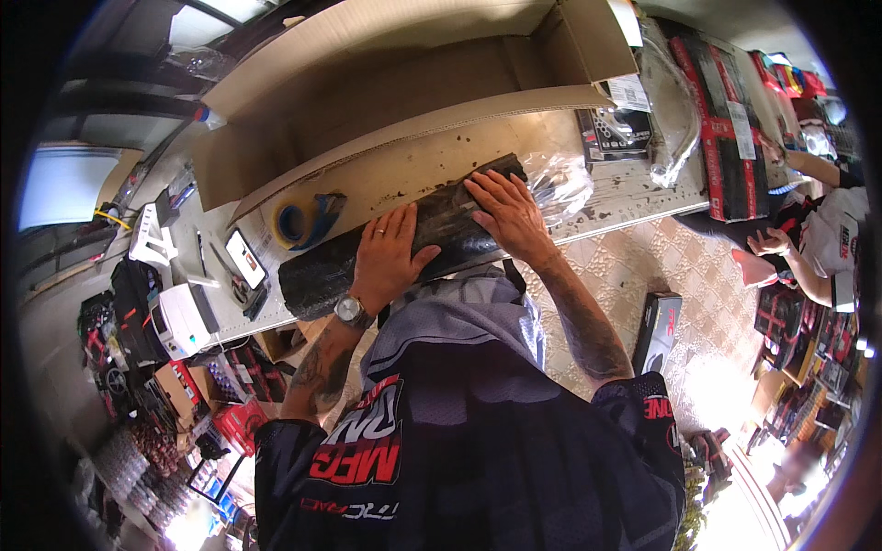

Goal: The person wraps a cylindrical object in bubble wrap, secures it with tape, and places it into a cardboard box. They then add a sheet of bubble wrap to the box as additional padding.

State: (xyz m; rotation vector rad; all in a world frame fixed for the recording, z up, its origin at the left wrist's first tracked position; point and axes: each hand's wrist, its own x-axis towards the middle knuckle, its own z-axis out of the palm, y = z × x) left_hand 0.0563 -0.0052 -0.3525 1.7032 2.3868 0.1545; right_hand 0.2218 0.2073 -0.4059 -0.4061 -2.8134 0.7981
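Note:
A long bundle wrapped in black plastic [324,265] lies slantwise along the near edge of the table, against my body. My left hand [389,255], with a ring and a wristwatch, rests flat on its middle, thumb spread. On its right part lies my right hand [508,213], palm down with the fingers slightly apart. What is inside the wrapping is hidden. Beyond the bundle, to the left, are a roll of tape [293,224] and a blue tape roll or dispenser. Crumpled clear plastic [561,186] touches the area by the bundle's right end.
A large open cardboard box [413,134] stands behind the bundle. A phone [245,258], scissors [240,288] and a white label printer [180,320] are at left. Packaged parts and a black-and-red taped box [734,138] lie at right, near another person [827,234]. A narrow box [658,330] is on the floor.

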